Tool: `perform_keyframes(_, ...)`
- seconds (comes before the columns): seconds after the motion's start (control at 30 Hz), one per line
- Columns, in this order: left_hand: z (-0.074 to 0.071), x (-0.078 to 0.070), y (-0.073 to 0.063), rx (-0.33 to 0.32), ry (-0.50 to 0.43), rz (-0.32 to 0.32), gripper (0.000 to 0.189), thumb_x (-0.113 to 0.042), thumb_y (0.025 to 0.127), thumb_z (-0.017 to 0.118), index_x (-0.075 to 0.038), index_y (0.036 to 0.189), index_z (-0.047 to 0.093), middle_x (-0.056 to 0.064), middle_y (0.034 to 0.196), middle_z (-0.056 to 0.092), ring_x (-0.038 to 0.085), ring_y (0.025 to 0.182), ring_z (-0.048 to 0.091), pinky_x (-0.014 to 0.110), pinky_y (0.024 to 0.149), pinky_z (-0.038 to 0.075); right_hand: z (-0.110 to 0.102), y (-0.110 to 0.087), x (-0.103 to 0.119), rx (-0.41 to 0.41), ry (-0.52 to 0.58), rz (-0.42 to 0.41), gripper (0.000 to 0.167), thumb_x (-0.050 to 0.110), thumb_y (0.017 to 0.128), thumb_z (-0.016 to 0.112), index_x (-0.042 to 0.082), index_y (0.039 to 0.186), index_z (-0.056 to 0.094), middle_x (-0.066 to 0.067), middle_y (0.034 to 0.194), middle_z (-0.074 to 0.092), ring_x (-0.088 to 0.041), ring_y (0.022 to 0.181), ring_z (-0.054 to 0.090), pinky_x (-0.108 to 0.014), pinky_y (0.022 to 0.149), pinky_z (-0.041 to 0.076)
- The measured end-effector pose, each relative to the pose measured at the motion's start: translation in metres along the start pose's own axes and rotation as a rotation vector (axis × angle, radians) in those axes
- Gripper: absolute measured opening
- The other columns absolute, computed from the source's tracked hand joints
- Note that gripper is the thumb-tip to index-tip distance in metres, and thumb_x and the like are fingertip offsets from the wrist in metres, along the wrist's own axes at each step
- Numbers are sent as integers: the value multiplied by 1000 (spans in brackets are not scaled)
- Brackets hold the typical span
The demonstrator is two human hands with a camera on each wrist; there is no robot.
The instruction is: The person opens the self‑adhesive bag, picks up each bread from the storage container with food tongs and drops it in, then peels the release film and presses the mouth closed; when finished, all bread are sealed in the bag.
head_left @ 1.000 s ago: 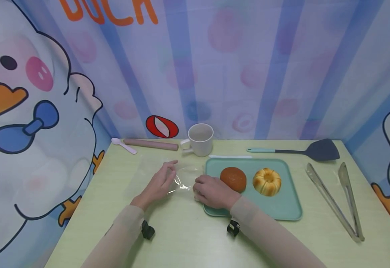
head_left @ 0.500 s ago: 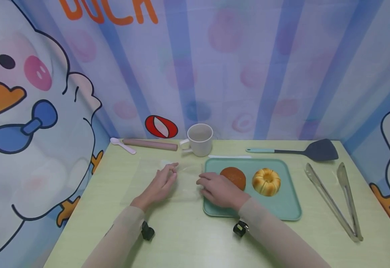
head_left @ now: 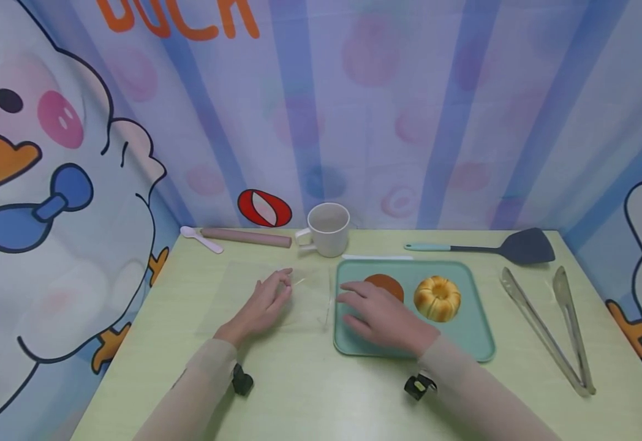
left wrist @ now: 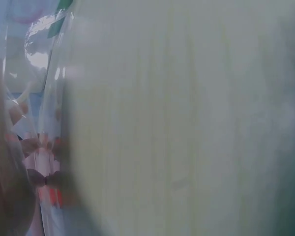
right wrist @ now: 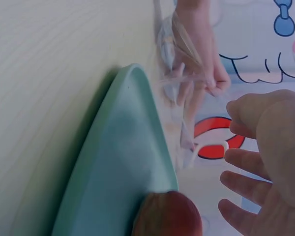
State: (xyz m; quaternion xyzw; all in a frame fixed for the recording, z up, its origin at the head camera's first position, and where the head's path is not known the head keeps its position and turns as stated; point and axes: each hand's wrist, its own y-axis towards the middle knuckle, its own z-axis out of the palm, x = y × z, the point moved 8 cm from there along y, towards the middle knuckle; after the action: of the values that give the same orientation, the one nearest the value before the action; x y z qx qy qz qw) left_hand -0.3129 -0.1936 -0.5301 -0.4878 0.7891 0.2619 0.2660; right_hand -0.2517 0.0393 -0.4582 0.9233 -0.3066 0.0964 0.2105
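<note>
On the table's left half lies a clear plastic bag (head_left: 311, 309), its film raised near my left hand. My left hand (head_left: 259, 306) pinches the bag, thumb and fingers bent at its film; the right wrist view shows film bunched around those fingers. Over the left part of a green tray (head_left: 475, 340) hovers my right hand (head_left: 384, 315), fingers spread and holding nothing. Beneath and behind it sits a round brown bun (head_left: 388, 284), partly hidden by that hand. A fluted golden bread (head_left: 438, 299) rests farther right on the tray.
Along the back stand or lie a pink spoon (head_left: 202, 239), a rolling pin (head_left: 246, 237), a white mug (head_left: 328, 229), a white stick-like utensil (head_left: 378, 257) and a dark spatula (head_left: 525, 247). Metal tongs (head_left: 544, 331) lie spread at the right. A printed curtain (head_left: 376, 122) closes off the back.
My right hand has let go of the bag's right edge and moved right over the tray, its fingers spreading. The bag's film has settled flatter. My left hand stays in place.
</note>
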Motion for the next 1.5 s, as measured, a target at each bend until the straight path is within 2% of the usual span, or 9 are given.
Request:
perform_keyframes(0.2, 2, 1, 0, 6, -4, -1, 18, -33, 114, 43, -16, 115, 50, 17, 162, 45, 38, 155, 34, 81, 118, 6, -25, -27, -9, -93, -11, 24, 36, 19, 96, 78, 8, 129, 69, -14, 139, 63, -31, 124, 63, -49, 100, 55)
perform_keyframes(0.33, 2, 0, -1, 8, -15, -6, 18, -32, 114, 44, -16, 115, 49, 17, 162, 45, 38, 155, 34, 81, 118, 4, -39, -49, -25, -109, -7, 113, 39, 22, 97, 78, 9, 133, 67, -14, 141, 62, -32, 127, 62, -51, 101, 55)
perform_keyframes(0.57, 3, 0, -2, 13, -17, -32, 22, -35, 114, 42, -14, 116, 49, 17, 163, 44, 39, 155, 34, 79, 119, 4, -60, -90, -58, -122, -18, 264, 47, 22, 98, 77, 9, 141, 62, -20, 149, 54, -41, 132, 57, -58, 101, 53)
perform_keyframes(0.9, 2, 2, -2, -2, -37, -32, 20, -34, 114, 41, -15, 116, 48, 17, 161, 46, 39, 154, 35, 79, 119, 4, -95, -136, -85, -202, -85, 338, 48, 13, 93, 80, 4, 137, 62, -25, 146, 54, -48, 125, 56, -67, 93, 50)
perform_keyframes(1.1, 2, 2, -2, -8, -43, -29, 20, -35, 115, 40, -16, 117, 47, 16, 162, 45, 39, 154, 36, 77, 121, 5, -107, -174, -112, -170, -86, 485, 52, 19, 96, 78, 5, 142, 58, -33, 150, 46, -56, 130, 48, -72, 92, 46)
perform_keyframes(1.27, 1, 2, -2, -14, -50, -39, 23, -36, 115, 40, -16, 118, 47, 16, 162, 45, 38, 154, 35, 75, 122, 5, -112, -209, -136, -182, -131, 566, 54, 17, 95, 77, 0, 141, 55, -41, 145, 44, -61, 128, 43, -78, 91, 39)
perform_keyframes(1.4, 1, 1, -2, -16, -52, -40, 23, -36, 115, 39, -15, 118, 47, 16, 162, 45, 39, 154, 35, 75, 122, 5, -110, -242, -159, -130, -132, 696, 59, 22, 100, 71, -5, 146, 44, -50, 144, 33, -70, 129, 31, -84, 94, 28)
perform_keyframes(1.5, 2, 1, -2, -13, -53, -38, 23, -36, 115, 38, -15, 118, 47, 17, 162, 45, 39, 154, 35, 75, 122, 5, -109, -266, -173, -94, -142, 799, 70, 29, 101, 69, -6, 151, 35, -56, 145, 24, -76, 131, 22, -87, 92, 25)
